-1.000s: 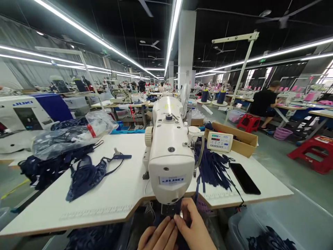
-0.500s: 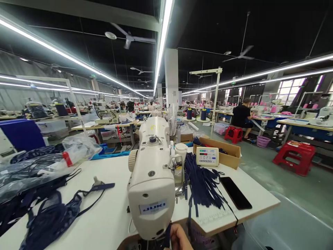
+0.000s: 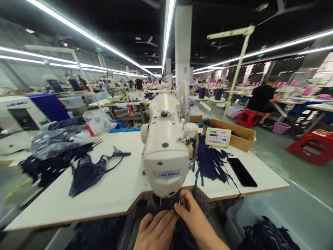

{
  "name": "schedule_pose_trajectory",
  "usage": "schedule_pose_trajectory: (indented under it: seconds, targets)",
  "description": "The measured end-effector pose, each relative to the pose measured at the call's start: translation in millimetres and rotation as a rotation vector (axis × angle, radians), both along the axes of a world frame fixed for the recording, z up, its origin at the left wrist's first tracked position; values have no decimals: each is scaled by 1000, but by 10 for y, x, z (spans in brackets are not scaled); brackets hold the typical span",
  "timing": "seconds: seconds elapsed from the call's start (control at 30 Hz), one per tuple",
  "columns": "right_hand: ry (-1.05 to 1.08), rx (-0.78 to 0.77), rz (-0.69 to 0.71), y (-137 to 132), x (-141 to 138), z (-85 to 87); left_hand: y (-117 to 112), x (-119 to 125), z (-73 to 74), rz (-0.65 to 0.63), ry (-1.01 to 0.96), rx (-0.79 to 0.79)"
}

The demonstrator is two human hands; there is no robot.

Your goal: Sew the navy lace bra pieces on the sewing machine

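At the near edge of the white table (image 3: 109,194): cream sewing machine (image 3: 166,152), head end facing the camera, sitting in the table cut-out. Grey plastic bin (image 3: 283,215) low on the right with navy cloth inside. Clear plastic bag (image 3: 67,135) on a heap of dark garments at far left of the table; one navy garment (image 3: 87,173) lies loose just in front of it. Bundle of navy straps (image 3: 210,161) hangs off the machine's right side, cardboard box (image 3: 241,139) behind it.

Both hands are together under the machine head. Left hand (image 3: 156,232) has its fingers stretched flat on the navy fabric (image 3: 182,239). Right hand (image 3: 195,222) pinches that fabric's edge between thumb and fingers, right below the head. Frame is blurred, so the needle can't be made out.

Black phone (image 3: 241,172) lies flat right of the straps; control panel (image 3: 218,137) leans on the box.
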State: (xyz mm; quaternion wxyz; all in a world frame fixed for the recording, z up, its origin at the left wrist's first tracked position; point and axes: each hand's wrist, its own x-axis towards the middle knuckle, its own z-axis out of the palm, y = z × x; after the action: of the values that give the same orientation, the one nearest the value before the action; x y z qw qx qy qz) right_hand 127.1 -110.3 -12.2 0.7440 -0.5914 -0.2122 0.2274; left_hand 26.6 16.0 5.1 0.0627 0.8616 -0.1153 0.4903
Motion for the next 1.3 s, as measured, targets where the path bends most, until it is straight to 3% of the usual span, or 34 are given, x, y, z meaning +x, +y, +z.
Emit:
schedule_pose_trajectory:
  seconds: [0.1, 0.2, 0.43, 0.77, 0.97, 1.13, 1.3]
  targets:
    - [-22, -83, -3, -94, 15, 78, -71, -90, 117, 11, 264, 3]
    - [-60, -151, 11, -134, 71, 80, -96, -151, 137, 21, 357, -16]
    - [-95, -199, 28, -174, 71, 91, -89, -227, 31, 15, 470, -25]
    - [-91, -187, 44, -115, 43, 56, -39, -245, 14, -23, 488, -26]
    - [-459, -375, 54, -204, 33, 185, -33, -213, 156, -37, 492, -3]
    - [-524, -403, 83, -264, 24, 212, -56, -167, 168, -89, 470, -184]
    - [-417, -332, 114, -287, -58, 174, -80, -100, 107, 27, 509, -477]
